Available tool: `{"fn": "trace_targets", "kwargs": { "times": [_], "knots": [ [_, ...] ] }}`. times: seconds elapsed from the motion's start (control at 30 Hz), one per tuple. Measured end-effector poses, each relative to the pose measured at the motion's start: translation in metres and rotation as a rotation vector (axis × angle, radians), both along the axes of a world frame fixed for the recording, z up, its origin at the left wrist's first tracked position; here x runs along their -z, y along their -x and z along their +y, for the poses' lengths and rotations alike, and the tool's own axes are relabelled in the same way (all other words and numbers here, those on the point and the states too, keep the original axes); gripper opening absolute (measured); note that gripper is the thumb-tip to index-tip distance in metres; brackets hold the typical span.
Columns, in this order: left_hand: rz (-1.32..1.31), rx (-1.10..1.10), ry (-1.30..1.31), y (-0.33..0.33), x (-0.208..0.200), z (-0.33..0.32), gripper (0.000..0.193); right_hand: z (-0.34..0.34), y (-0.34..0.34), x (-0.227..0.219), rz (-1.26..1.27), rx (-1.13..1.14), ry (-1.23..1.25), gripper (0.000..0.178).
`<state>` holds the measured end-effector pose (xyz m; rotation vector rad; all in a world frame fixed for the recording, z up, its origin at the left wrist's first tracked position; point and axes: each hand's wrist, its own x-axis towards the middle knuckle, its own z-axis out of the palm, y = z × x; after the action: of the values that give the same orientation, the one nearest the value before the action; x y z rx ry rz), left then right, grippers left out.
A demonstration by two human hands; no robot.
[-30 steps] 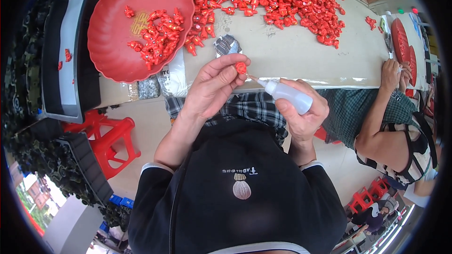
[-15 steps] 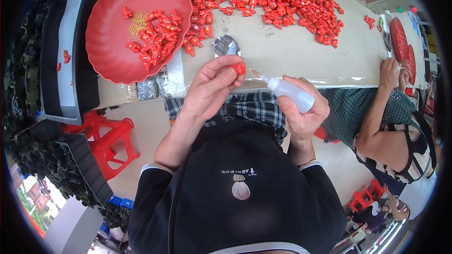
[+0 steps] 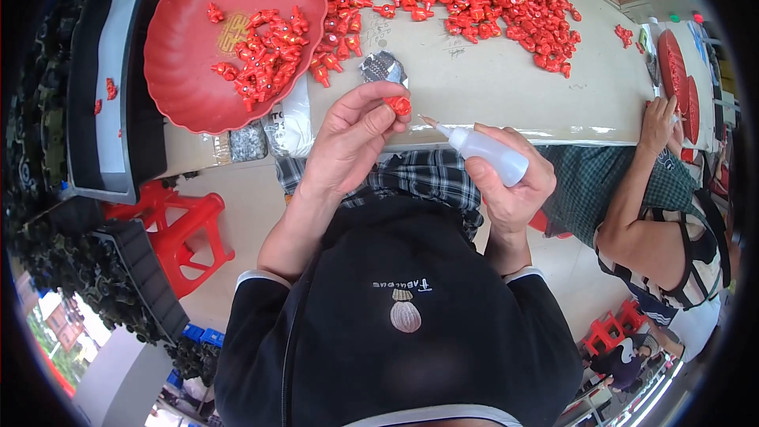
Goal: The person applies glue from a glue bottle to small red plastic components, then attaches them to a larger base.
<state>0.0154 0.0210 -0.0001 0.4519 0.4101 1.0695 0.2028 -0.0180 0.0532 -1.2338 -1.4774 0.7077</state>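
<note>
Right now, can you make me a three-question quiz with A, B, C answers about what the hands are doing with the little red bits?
1. Where is the red dish?
A. left on the table
B. on the floor
C. on a stool

2. What colour is the bottle?
A. green
B. white
C. black

3. What is the left hand doing?
A. resting flat
B. pinching a red piece
C. waving

Answers:
A, it sits at the table's left end.
B, the right hand holds a white one.
B, fingertips hold the piece by the bottle's nozzle.
</note>
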Motion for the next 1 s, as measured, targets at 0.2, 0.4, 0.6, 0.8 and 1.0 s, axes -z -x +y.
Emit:
{"fn": "trace_targets", "kwargs": {
  "times": [0.2,0.4,0.6,0.8,1.0],
  "knots": [
    [0.014,-0.007,-0.020,-0.0001,0.0021,0.0007,0.022,0.0008,-0.0014,0.0016,-0.007,-0.017,-0.038,0.033],
    [0.013,-0.017,-0.033,-0.0016,0.0018,0.0013,0.022,0.0008,-0.0014,0.0026,-0.003,-0.016,-0.049,0.033],
    [0.030,-0.008,-0.008,-0.0016,0.0004,0.0021,0.023,0.0011,-0.0007,0.0003,-0.002,-0.024,-0.022,0.032],
    [-0.001,0.030,0.034,-0.0021,0.0012,0.0031,0.023,0.0024,-0.0005,-0.0008,-0.019,-0.028,-0.025,0.032],
    [-0.029,0.055,0.051,-0.0036,0.0011,0.0027,0.024,0.0025,-0.0008,0.0022,0.009,-0.032,-0.028,0.033]
  ]
}}
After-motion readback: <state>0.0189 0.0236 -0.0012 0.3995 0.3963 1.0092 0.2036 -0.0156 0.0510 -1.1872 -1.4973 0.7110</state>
